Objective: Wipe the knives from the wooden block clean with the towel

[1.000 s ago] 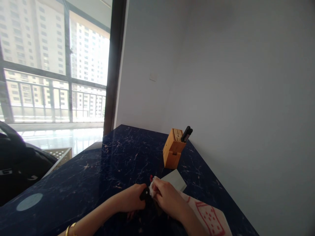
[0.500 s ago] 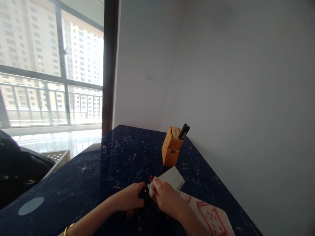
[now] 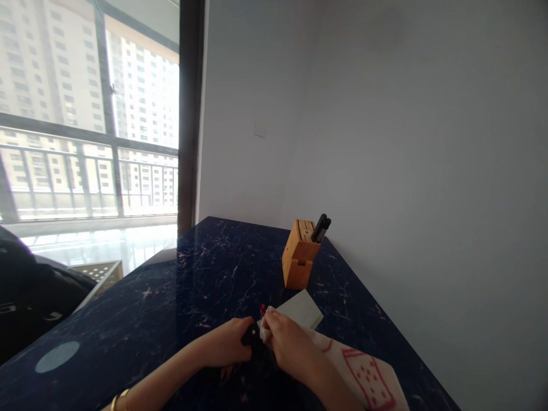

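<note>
Left hand (image 3: pixel 225 343) around black handle (image 3: pixel 250 337), right hand (image 3: pixel 291 345) on white cloth (image 3: pixel 266 326)

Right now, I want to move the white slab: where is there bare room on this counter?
The widest bare patch is the dark marble counter left of the left hand, out to the window-side edge. A smaller one lies left of the wooden knife block. It is crowded around the black handle, white cloth, right hand, white slab and red-printed cloth.
</note>
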`<state>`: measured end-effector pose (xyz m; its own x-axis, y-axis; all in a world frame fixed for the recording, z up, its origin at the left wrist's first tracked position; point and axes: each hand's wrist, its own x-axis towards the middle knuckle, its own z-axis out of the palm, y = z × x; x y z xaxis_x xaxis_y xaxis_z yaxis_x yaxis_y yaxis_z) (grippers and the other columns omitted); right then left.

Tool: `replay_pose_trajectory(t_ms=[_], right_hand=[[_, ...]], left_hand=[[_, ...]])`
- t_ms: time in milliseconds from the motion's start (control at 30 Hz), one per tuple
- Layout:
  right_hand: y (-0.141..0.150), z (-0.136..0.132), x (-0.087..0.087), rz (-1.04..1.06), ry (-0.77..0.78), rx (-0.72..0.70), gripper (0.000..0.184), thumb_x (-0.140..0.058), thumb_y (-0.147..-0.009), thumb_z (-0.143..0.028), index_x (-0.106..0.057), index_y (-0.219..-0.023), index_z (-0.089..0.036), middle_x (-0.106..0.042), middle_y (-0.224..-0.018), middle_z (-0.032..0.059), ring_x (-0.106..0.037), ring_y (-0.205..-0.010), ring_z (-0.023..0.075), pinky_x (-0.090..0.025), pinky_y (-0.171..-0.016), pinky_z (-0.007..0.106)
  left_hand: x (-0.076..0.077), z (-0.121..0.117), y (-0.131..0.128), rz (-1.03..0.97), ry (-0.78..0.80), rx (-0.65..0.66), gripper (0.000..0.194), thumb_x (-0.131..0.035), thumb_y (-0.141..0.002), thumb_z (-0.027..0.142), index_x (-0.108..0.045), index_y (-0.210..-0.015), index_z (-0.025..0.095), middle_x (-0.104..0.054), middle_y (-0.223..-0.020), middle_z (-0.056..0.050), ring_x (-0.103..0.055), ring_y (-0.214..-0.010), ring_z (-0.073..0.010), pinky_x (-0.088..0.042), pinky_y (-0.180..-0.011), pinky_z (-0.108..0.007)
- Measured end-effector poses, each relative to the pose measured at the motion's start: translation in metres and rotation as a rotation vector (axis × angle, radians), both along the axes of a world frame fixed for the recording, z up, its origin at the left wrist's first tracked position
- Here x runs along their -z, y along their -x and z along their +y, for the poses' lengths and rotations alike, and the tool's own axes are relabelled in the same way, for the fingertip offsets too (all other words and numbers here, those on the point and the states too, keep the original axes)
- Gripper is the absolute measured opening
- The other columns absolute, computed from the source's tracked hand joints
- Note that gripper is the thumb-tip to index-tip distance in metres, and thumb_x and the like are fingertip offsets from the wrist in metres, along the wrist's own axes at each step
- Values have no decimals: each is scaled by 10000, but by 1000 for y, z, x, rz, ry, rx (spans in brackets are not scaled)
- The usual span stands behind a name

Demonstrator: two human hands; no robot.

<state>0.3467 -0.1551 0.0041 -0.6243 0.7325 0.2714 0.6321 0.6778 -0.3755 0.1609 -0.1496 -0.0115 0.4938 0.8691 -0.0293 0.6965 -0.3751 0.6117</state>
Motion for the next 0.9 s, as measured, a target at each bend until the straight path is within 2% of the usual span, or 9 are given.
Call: replay_pose_trajectory(t_ms=[167,400,700,900], right_hand=[[11,6,4,72,-61,63,226,-345,-765,-26,-461,-858,-196,-531,-923,51,-478,-911,173,-335,-842,296],[-1,-2,-9,-12,41,-29,197,-389,-727,-36,-435,-832,-196,-527,-871,37,-493,-824,150,-365,-745,232],[3,-3,-2,23,-24,19,209,-380,-731,-11,-410,-810,-202,-525,-868,35,-481,-850,155,-348,-771,253],[10,5,1,82,-65,56,186,-369,-758,-30,-424,-816,-198,-521,-856,31,-471,-839,158,-343,-786,277]], left_hand=[[1,2,-1,12,7,16,191,-460,-667,223,-514,-846,190,-630,-810,-1,-584,-686,-152,-399,-550,-209],[-1,1,-1,42,-1,5,149,-461,-666,234,-514,-798,188,-624,-780,-1,-586,-671,-150,-388,-530,-206],[2,4,2,48,1,-8,179,-463,-651,218,-492,-825,184,-614,-796,-5,-582,-687,-152,-388,-529,-204],[-5,2,-3,37,-4,46,217,-459,-654,204,-521,-862,189,-633,-806,9,-582,-703,-153,-401,-546,-201]])
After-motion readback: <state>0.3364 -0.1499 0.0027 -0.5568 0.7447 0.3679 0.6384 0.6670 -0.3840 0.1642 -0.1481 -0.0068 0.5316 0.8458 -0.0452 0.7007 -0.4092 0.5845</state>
